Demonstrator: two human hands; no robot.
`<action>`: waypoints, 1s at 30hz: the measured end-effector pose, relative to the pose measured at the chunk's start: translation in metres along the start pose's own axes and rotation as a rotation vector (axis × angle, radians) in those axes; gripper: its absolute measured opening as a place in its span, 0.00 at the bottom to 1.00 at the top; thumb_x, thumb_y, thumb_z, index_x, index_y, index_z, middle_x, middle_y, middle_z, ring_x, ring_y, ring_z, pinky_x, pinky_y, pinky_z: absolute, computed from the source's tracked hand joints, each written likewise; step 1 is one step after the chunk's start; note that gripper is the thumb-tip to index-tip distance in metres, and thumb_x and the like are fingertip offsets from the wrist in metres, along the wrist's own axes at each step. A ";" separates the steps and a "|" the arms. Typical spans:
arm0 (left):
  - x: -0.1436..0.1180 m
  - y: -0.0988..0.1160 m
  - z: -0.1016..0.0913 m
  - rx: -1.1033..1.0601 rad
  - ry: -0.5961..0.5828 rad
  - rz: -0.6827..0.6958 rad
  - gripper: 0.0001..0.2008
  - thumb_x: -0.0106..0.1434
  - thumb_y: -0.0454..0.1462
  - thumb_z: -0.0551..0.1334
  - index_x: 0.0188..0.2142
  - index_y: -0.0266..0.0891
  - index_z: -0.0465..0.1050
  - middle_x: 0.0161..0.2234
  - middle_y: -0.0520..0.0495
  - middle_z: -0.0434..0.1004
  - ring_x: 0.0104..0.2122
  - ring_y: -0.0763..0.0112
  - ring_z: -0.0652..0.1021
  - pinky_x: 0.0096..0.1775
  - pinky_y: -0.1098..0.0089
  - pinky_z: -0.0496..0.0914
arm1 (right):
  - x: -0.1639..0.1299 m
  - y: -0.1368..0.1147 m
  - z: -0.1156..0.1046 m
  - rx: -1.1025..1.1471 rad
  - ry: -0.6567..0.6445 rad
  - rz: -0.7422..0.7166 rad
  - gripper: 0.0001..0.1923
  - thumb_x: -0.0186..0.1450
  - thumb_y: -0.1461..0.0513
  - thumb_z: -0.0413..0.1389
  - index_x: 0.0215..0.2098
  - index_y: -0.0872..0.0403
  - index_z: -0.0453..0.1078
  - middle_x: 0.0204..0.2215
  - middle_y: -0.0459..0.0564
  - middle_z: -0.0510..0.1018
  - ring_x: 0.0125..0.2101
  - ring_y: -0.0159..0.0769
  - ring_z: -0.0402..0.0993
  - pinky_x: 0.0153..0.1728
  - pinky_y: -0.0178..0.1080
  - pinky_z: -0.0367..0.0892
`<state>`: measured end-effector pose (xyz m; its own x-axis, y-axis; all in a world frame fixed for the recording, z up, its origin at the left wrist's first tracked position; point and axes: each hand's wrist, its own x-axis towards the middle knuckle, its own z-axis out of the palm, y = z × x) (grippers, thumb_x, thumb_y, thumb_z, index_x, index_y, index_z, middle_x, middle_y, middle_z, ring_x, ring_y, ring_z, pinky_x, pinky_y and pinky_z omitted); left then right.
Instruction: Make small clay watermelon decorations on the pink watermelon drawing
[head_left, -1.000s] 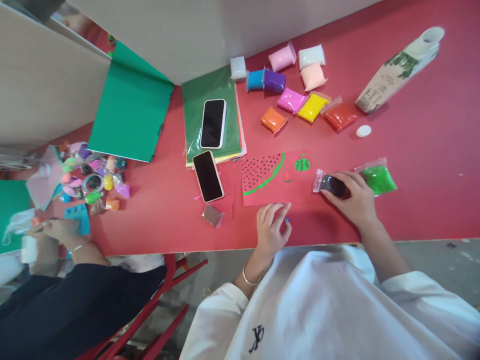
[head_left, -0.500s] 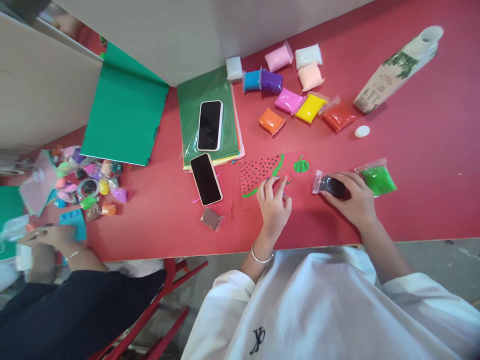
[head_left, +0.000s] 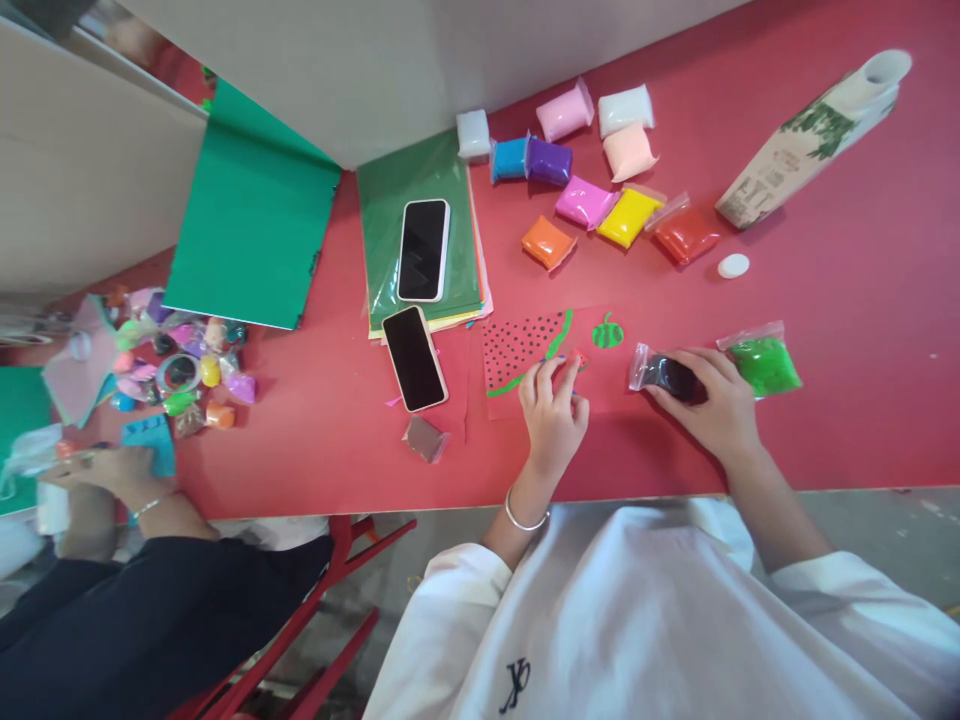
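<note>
My left hand point(head_left: 553, 412) rests on the red card point(head_left: 551, 365), fingertips bent down and pinched at the card's right part, just beside the tiny red slice point(head_left: 579, 357); whether they actually grip anything I cannot tell. Under and left of those fingers lies the big dotted watermelon slice point(head_left: 521, 348) with its green rim, and just beyond the tiny slice sits the small green melon point(head_left: 607, 332).

My right hand point(head_left: 712, 400) lies to the right, fingers curled over the black clay bag point(head_left: 664, 372), holding it down on the worktop point(head_left: 840, 330). The bag sticks out to the left of my fingers, near the card's right edge. Touching the far side of that hand is the green clay bag point(head_left: 761, 360).

Farther out lie a white cap point(head_left: 733, 265), a tipped carton point(head_left: 810, 140), and a cluster of coloured clay bags point(head_left: 592, 165). To the left are two phones point(head_left: 415, 357), one on green paper point(head_left: 390, 215). Another person's hand point(head_left: 112, 470) works at the far left.
</note>
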<state>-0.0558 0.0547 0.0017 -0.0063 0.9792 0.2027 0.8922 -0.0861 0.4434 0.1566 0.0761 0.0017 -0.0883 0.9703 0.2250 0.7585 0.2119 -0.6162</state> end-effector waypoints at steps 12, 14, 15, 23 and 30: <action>0.000 -0.005 -0.002 -0.082 0.044 -0.045 0.23 0.56 0.28 0.55 0.51 0.42 0.73 0.49 0.42 0.69 0.53 0.60 0.66 0.57 0.57 0.60 | 0.000 0.001 0.002 0.005 0.005 0.006 0.20 0.59 0.52 0.62 0.47 0.49 0.70 0.42 0.52 0.77 0.42 0.44 0.74 0.49 0.48 0.68; 0.000 -0.004 -0.002 -0.066 0.039 -0.038 0.23 0.56 0.28 0.55 0.50 0.42 0.74 0.49 0.42 0.69 0.53 0.59 0.65 0.57 0.56 0.60 | 0.000 0.001 0.002 0.004 0.013 -0.002 0.20 0.59 0.52 0.62 0.47 0.49 0.70 0.42 0.51 0.77 0.42 0.44 0.74 0.48 0.47 0.69; 0.001 -0.003 -0.002 -0.064 0.033 -0.035 0.23 0.56 0.28 0.56 0.50 0.41 0.74 0.49 0.42 0.69 0.53 0.59 0.65 0.57 0.56 0.60 | 0.000 0.002 0.001 0.002 0.014 -0.005 0.20 0.59 0.53 0.62 0.47 0.49 0.70 0.42 0.51 0.77 0.42 0.44 0.74 0.48 0.47 0.69; 0.003 -0.001 -0.001 -0.021 -0.010 -0.028 0.25 0.56 0.28 0.56 0.53 0.44 0.71 0.51 0.43 0.69 0.54 0.58 0.64 0.57 0.55 0.61 | -0.001 0.003 0.003 -0.010 0.001 -0.015 0.20 0.58 0.53 0.62 0.47 0.48 0.70 0.42 0.51 0.77 0.42 0.45 0.74 0.48 0.48 0.68; 0.002 -0.001 -0.002 -0.026 0.013 -0.061 0.24 0.56 0.28 0.56 0.52 0.41 0.72 0.50 0.42 0.69 0.53 0.57 0.66 0.57 0.54 0.61 | -0.002 0.005 0.005 -0.055 -0.025 -0.043 0.20 0.59 0.53 0.61 0.49 0.47 0.69 0.43 0.52 0.76 0.44 0.47 0.72 0.48 0.50 0.66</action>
<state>-0.0574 0.0564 0.0040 -0.0663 0.9804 0.1855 0.8780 -0.0310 0.4776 0.1574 0.0754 -0.0056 -0.1374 0.9632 0.2311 0.7881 0.2476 -0.5635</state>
